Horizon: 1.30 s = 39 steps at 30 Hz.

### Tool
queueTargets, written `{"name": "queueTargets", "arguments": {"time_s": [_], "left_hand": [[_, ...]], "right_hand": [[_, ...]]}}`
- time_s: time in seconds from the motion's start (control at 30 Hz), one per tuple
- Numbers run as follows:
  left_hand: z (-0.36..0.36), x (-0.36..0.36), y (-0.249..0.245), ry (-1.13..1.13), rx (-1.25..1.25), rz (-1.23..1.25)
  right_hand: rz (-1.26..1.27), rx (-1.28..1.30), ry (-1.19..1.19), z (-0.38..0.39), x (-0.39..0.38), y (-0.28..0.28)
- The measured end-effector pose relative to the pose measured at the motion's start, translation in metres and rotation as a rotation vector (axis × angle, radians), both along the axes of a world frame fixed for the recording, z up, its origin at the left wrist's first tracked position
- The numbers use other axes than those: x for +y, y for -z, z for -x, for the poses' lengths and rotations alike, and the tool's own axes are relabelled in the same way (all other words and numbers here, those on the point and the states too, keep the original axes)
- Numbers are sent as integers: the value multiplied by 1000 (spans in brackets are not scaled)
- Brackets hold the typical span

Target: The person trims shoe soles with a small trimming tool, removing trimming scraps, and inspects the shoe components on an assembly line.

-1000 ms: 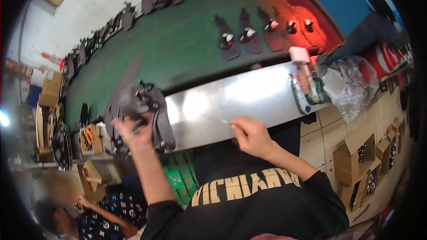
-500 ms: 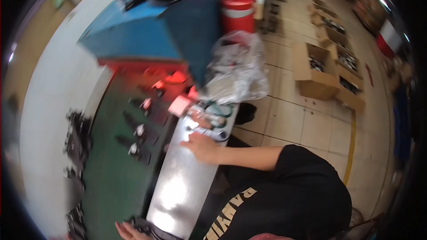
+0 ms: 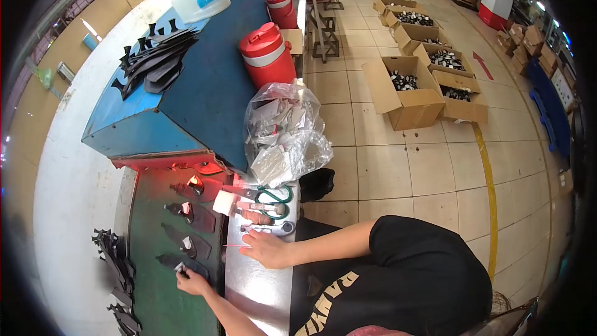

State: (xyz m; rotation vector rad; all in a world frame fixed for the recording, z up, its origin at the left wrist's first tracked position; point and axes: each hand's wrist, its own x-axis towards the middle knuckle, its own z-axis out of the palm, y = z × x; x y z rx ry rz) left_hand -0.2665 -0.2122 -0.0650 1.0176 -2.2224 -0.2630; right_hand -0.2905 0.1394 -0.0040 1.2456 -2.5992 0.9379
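Note:
My left hand pinches the small pale part of a dark flat piece on the green belt. Over the edge of the metal table, my right hand has its fingers on a thin red stick. Just above that hand lie a silver tool, a brown wrapped object, green-handled scissors and a pale block. Several more dark pieces with pale parts sit in a row up the belt.
The blue machine glows red at its opening. It bears dark pieces and a red jug. A clear plastic bag sits beside it. Dark pieces lie left of the belt. Open cartons stand on the floor.
The view has swung and become sharper. My left hand has moved up from the bottom to a dark piece on the belt. A red stick now shows at my right hand, below the tools.

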Motion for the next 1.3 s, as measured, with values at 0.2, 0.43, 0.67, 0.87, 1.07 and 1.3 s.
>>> {"name": "queueTargets", "arguments": {"time_s": [0.2,0.43,0.67,0.87,1.07,1.3], "left_hand": [[-54,5,-88,95,486,-2],[-154,155,-171,476,418,-998],[-186,214,-145,601,701,-1421],[-211,207,-147,502,769,-1410],[-230,205,-149,585,923,-1369],[-235,203,-144,672,927,-1373]], "right_hand": [[542,-120,-178,-5,4,-25],[1103,-1506,-658,-29,-30,-56],[1162,-1316,-766,-48,-20,-91],[537,-892,-619,-58,10,-107],[385,-829,-561,-95,8,-118],[487,-609,-609,-101,4,-101]]}}
